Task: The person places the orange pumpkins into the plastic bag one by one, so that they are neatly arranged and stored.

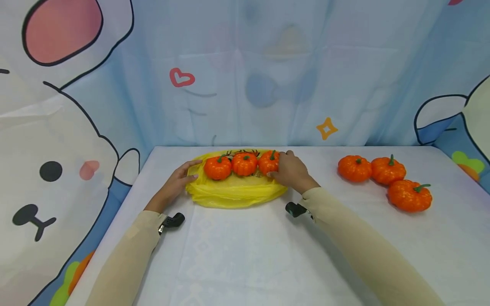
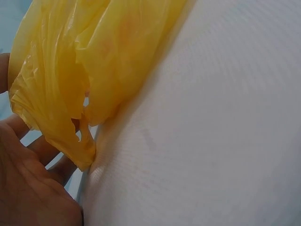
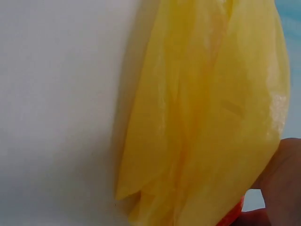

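Observation:
A yellow plastic bag lies across the far middle of the white table, with dark print at its back edge. Three small orange pumpkins sit in a row on it: a left one, a middle one and a right one. My left hand holds the bag's left end, thumb in front; the left wrist view shows fingers behind the crumpled plastic. My right hand grips the right pumpkin, which is mostly hidden behind the bag in the right wrist view, where only a red-orange sliver shows.
On the table's right side stand three more orange pumpkins with green stems: one at the left, one at the back and one in front. A printed blue curtain hangs right behind the table's far edge.

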Demonstrator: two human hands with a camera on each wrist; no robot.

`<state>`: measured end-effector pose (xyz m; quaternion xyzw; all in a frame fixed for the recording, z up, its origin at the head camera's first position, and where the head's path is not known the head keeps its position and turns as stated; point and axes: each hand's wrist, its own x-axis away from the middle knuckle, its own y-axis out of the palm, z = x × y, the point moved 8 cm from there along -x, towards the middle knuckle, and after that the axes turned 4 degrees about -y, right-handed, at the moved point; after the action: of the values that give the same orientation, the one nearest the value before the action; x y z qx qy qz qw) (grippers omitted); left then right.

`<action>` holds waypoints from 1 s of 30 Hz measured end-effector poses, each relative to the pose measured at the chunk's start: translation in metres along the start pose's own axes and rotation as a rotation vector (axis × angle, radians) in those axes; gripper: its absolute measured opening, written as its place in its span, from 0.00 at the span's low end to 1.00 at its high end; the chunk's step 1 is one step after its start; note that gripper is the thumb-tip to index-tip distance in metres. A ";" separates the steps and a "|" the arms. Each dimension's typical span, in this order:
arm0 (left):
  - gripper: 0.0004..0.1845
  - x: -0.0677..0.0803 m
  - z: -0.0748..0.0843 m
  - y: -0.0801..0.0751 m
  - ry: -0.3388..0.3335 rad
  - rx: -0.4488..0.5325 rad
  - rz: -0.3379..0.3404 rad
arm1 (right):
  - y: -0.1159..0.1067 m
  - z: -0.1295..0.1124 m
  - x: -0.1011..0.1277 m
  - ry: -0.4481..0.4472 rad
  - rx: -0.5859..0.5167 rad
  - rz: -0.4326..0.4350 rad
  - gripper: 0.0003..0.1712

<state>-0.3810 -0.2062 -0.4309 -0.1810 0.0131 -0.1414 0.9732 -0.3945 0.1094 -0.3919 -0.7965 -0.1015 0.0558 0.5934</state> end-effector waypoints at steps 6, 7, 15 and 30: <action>0.27 -0.001 0.000 -0.001 0.018 -0.007 -0.007 | 0.002 0.000 -0.005 0.025 0.062 -0.012 0.44; 0.27 -0.001 0.001 -0.001 0.022 -0.008 -0.008 | 0.002 0.001 -0.005 0.027 0.059 -0.008 0.45; 0.26 -0.001 -0.001 -0.001 0.026 -0.008 -0.008 | 0.002 0.006 -0.003 0.019 -0.051 0.000 0.54; 0.27 0.000 0.001 -0.001 0.043 0.002 -0.011 | -0.054 0.062 0.094 -0.062 -0.114 0.326 0.45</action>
<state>-0.3813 -0.2066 -0.4301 -0.1768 0.0331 -0.1505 0.9721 -0.3215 0.2037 -0.3554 -0.8327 0.0077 0.1699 0.5269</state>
